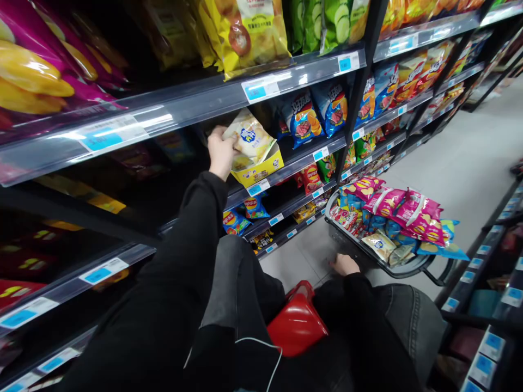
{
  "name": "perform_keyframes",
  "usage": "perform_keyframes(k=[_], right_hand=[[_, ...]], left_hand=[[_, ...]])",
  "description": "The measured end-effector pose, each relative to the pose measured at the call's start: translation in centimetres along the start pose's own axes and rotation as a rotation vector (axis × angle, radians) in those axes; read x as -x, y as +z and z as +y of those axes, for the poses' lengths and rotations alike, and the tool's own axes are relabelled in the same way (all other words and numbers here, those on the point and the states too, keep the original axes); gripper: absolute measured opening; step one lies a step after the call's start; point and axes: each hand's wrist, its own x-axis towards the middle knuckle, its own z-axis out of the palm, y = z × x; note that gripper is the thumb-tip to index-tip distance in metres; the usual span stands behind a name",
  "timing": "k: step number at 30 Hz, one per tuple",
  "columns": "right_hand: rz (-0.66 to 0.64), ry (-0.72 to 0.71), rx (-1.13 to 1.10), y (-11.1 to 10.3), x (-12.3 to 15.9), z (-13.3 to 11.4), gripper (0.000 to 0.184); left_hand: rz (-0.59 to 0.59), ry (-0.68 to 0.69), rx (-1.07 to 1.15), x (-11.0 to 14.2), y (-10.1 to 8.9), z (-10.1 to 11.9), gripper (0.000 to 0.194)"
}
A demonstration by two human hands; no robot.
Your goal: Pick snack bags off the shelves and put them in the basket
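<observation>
My left hand (220, 152) is closed on the left edge of a cream snack bag (250, 136) with a blue cartoon logo. The bag tilts upright in a yellow display box (259, 170) on a middle shelf, and the box's front wall hides its lower part. Low between my knees and the basket, my right hand (345, 264) has its fingers curled in, with nothing visible in them. Beside it, a dark shopping basket (359, 251) is heaped with snack bags. A similar cream bag (379, 245) lies among pink bags (420, 209) and blue ones.
Blue chip bags (304, 120) stand right of the box. Above my left hand runs a shelf edge (204, 103) with price tags, bearing yellow bags (249, 38). A red glossy object (298, 321) is between my legs. Another shelf (490, 294) borders the aisle at right.
</observation>
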Motion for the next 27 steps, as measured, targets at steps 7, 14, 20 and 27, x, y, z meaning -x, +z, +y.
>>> perform_keyframes(k=[7,14,20,27], right_hand=[[0.039,-0.204,-0.562,-1.0,0.9,-3.0,0.027],[-0.542,-0.576,-1.796,-0.3,8.5,-10.5,0.069],[-0.234,-0.39,-1.823,0.4,9.0,-10.2,0.063],[-0.036,-0.263,-1.575,0.6,6.0,-7.2,0.051]], left_hand=[[0.087,-0.025,0.627,10.3,-3.0,4.0,0.018],[-0.228,-0.385,0.781,22.7,-0.2,5.1,0.018],[-0.338,-0.75,0.932,28.8,2.0,1.4,0.018],[-0.589,-0.91,0.995,31.1,1.9,-2.5,0.045]])
